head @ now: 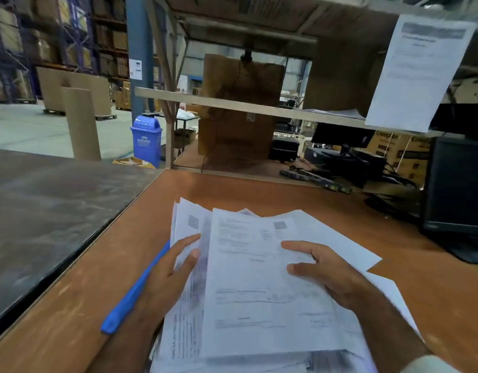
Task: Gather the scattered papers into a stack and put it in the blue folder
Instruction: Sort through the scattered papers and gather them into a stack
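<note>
Now two hands (165, 273) (329, 273) on one loose paper stack (259, 292), one blue folder (135, 289) beneath.

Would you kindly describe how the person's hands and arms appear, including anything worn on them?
Both hands are bare: no gloves, rings or watch show on the left hand or the right hand. The left forearm is uncovered as far as the frame shows. On the right arm, a pale, light-coloured sleeve edge appears at the bottom corner.
</note>
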A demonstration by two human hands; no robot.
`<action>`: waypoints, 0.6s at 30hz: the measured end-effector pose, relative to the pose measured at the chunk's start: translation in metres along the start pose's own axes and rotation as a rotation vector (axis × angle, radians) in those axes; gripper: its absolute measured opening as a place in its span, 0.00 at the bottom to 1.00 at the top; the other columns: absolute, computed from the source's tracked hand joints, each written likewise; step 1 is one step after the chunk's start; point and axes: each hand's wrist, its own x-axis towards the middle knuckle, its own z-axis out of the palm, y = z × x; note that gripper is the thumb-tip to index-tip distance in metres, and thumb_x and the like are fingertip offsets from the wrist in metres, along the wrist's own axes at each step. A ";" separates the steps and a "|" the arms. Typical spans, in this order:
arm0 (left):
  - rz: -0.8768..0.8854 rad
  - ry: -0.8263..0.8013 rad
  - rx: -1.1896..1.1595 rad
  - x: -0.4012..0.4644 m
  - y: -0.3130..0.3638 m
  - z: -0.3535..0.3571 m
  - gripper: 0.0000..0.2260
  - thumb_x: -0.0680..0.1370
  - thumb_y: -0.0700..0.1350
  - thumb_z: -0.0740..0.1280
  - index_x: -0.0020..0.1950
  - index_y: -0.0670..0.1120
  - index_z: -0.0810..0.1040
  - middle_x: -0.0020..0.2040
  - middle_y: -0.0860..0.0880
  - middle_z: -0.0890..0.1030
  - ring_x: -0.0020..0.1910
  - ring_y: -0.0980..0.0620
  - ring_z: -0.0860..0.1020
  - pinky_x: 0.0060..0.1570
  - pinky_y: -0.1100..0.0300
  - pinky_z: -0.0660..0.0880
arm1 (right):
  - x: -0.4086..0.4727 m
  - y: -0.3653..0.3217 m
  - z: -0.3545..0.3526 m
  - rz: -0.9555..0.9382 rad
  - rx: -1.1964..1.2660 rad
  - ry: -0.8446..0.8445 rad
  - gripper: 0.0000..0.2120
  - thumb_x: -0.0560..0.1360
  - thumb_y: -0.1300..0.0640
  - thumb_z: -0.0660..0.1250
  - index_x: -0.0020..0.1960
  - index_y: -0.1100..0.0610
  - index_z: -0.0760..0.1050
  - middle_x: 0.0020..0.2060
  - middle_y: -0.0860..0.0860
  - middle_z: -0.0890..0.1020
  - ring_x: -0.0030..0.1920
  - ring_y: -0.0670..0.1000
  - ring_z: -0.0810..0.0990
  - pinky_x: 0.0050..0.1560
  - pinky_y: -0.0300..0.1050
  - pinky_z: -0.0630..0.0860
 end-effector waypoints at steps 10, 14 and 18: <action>-0.007 -0.099 0.069 0.000 -0.009 -0.003 0.29 0.76 0.28 0.69 0.56 0.64 0.83 0.56 0.72 0.81 0.59 0.76 0.74 0.53 0.83 0.66 | 0.055 0.003 0.034 -0.257 -0.680 0.081 0.32 0.75 0.43 0.73 0.76 0.47 0.67 0.72 0.44 0.71 0.68 0.44 0.71 0.70 0.40 0.66; -0.013 -0.108 0.074 0.004 -0.019 -0.003 0.28 0.74 0.25 0.67 0.52 0.59 0.86 0.55 0.65 0.84 0.58 0.70 0.78 0.54 0.81 0.69 | 0.053 0.037 -0.041 0.060 -0.998 0.339 0.39 0.76 0.32 0.63 0.81 0.48 0.57 0.80 0.47 0.60 0.79 0.52 0.60 0.76 0.55 0.59; 0.007 -0.106 0.071 0.006 -0.024 -0.006 0.16 0.71 0.34 0.70 0.51 0.51 0.88 0.55 0.60 0.86 0.59 0.67 0.79 0.55 0.80 0.69 | 0.039 0.066 -0.079 0.226 -0.954 0.359 0.44 0.73 0.25 0.59 0.81 0.49 0.58 0.80 0.48 0.62 0.78 0.53 0.62 0.77 0.55 0.61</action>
